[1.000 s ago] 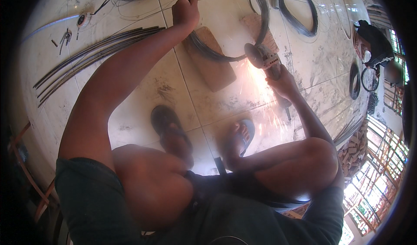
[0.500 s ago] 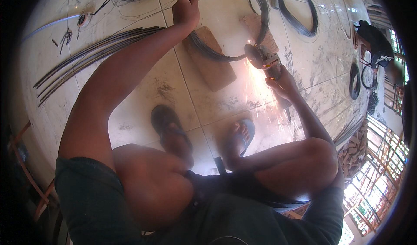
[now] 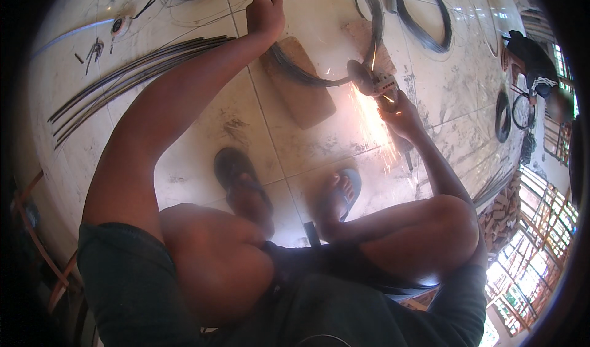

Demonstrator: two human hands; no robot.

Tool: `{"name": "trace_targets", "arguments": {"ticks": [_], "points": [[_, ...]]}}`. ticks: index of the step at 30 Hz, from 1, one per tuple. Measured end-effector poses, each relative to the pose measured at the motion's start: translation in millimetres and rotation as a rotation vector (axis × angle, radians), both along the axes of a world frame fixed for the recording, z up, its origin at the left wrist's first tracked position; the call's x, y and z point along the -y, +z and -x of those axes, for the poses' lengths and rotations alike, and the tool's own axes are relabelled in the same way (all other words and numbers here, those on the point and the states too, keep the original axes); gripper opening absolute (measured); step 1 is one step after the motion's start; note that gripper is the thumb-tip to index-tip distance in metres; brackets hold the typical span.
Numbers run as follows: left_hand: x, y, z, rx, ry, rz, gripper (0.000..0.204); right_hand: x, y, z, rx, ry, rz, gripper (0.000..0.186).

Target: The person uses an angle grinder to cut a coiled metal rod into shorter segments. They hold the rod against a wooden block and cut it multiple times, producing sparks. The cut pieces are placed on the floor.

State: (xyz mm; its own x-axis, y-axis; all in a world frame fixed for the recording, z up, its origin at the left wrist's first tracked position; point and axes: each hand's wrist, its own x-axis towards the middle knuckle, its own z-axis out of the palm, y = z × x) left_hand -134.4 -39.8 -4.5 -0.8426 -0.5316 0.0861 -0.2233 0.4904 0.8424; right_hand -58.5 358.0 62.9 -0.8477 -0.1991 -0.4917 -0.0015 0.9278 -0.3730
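My left hand [image 3: 265, 15] is closed around the far left side of a coil of dark wire [image 3: 373, 15]. The coil's near side rests over two wooden blocks, one brown [image 3: 304, 95] at the left and one reddish [image 3: 376, 43] at the right. In my right hand [image 3: 402, 118] is an angle grinder [image 3: 386, 89], gripped by its body. Its round disc [image 3: 361, 76] meets the near right part of the coil. Bright sparks [image 3: 370, 119] stream from there down toward the floor, right of my foot.
Several dark rods [image 3: 138, 70] lie at the left, near a tape measure [image 3: 118, 26] and short metal pieces [image 3: 95, 52]. Another wire coil [image 3: 424, 15] lies at the far right. A person [image 3: 533, 58] is at the right edge, near a smaller coil [image 3: 503, 114]. My sandalled feet [image 3: 236, 172] stand close by.
Both hands stay almost in place, with the grinder shifted very slightly. The spark stream is narrower and brighter near the disc than before.
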Motion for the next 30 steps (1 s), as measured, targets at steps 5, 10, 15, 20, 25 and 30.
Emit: {"name": "trace_targets", "arguments": {"ticks": [5,10,15,20,25,30], "points": [[2.4,-1.8,-0.3,0.003,-0.010,0.015,0.059,-1.8,-5.0,-0.7,-0.024,0.020,-0.044,0.065],[-5.8,14.1,-6.5,0.008,-0.003,-0.019,0.060,2.2,1.0,-0.4,0.015,0.002,-0.034,0.066],[-6.2,19.6,-6.7,0.062,-0.013,-0.048,0.058,4.4,1.6,-0.5,0.004,-0.003,-0.051,0.066],[-7.8,20.3,-8.0,0.050,0.003,-0.063,0.059,10.4,8.8,-1.4,0.020,-0.008,-0.037,0.065],[-7.8,22.6,-7.0,0.098,-0.010,-0.056,0.057,6.7,3.6,-2.7,-0.023,0.018,-0.074,0.067],[-5.3,20.9,-9.3,0.077,-0.024,-0.051,0.058,8.3,2.9,0.0,0.008,0.016,-0.074,0.068]]}}
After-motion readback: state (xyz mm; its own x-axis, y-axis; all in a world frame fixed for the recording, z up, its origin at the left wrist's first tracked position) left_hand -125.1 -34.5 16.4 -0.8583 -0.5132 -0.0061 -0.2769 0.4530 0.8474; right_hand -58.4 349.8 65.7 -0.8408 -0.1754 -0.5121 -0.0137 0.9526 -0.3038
